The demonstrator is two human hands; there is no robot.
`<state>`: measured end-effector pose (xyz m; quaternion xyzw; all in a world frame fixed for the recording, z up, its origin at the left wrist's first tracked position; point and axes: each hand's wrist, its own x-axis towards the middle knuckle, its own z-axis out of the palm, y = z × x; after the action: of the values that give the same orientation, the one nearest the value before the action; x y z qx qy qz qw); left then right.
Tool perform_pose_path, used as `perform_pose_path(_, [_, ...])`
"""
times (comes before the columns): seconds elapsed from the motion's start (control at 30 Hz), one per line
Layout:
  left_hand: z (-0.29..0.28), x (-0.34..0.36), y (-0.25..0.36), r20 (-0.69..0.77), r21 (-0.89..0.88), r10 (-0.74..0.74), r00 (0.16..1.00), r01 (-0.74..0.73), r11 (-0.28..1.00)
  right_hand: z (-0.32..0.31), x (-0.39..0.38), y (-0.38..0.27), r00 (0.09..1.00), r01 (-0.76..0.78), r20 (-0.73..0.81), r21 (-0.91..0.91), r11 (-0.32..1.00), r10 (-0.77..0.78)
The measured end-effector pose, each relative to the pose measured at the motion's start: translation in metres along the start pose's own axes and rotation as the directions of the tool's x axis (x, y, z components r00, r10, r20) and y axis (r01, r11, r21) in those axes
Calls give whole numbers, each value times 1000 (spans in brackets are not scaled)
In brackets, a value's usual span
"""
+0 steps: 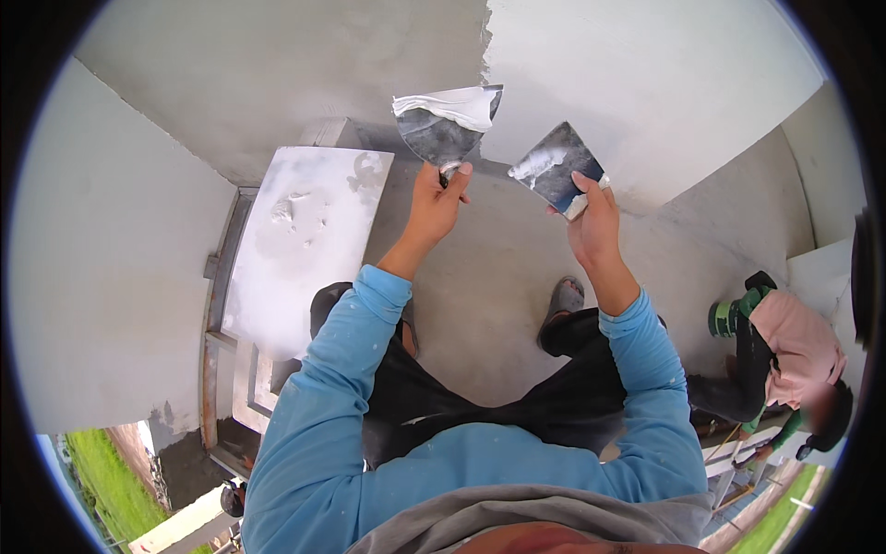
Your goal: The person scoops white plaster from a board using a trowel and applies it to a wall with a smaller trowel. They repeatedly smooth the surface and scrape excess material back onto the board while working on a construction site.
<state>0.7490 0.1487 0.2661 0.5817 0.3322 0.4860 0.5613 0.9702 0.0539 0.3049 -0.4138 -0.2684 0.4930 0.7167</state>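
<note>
Wall [646, 83] ahead of me: the right part carries a smooth white skim coat, ending in a ragged vertical edge near the middle. Left of that edge, the surface is bare grey render, matte and slightly grainy. Judging by that line, roughly half of what I can see is coated; the grey stretch to the left and the side wall on my far left remain uncoated.

My left hand [436, 205] is closed around the short handle of a wide putty knife [448, 125], blade up. The blade is dull grey metal, trapezoid, flaring toward its top edge, with a thick ridge of white putty [461, 103] sitting along that edge. The putty looks soft and pasty, holding its shape.

My right hand [592, 222] is closed on the handle of a second putty knife [558, 166], held just right of the first, the blades near but apart. This blade is darker, squarer, tilted, with a thin smear of white across its upper left corner and little else on it.

Lower left, a flat mixing board [305, 240] rests on a metal frame, whitened all over, with low dabs and scrape marks of putty near its upper end; not much is left there.

Floor is grey concrete. Both sleeves are blue, speckled with white. Another person [794, 360] in a pink top crouches at the lower right, well apart from me.
</note>
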Motion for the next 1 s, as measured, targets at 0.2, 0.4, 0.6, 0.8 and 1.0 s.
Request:
perform_pose_path(0.2, [19, -17, 2, 204, 461, 560, 803, -584, 669, 15, -7, 10, 989, -122, 90, 62, 991, 116])
perform_pose_path(0.4, [13, -22, 7, 296, 747, 430, 853, -487, 453, 9, -24, 8, 990, -90, 112, 22, 996, 87])
perform_pose_path(0.6, [-3, 2, -7, 252, 944, 301, 920, -302, 132, 5, -11, 0, 981, -47, 190, 58, 997, 36])
perform_pose_path(0.8, [-57, 27, -7, -123, 986, -13, 992, 123, 114, 13, 57, 17, 996, 20, 84, 68, 997, -26])
perform_pose_path(1.0, [-108, 24, 33, -289, 838, 51, 956, 227, 497, -79, 170, 228, 955, -237, -171, 55, 970, 243])
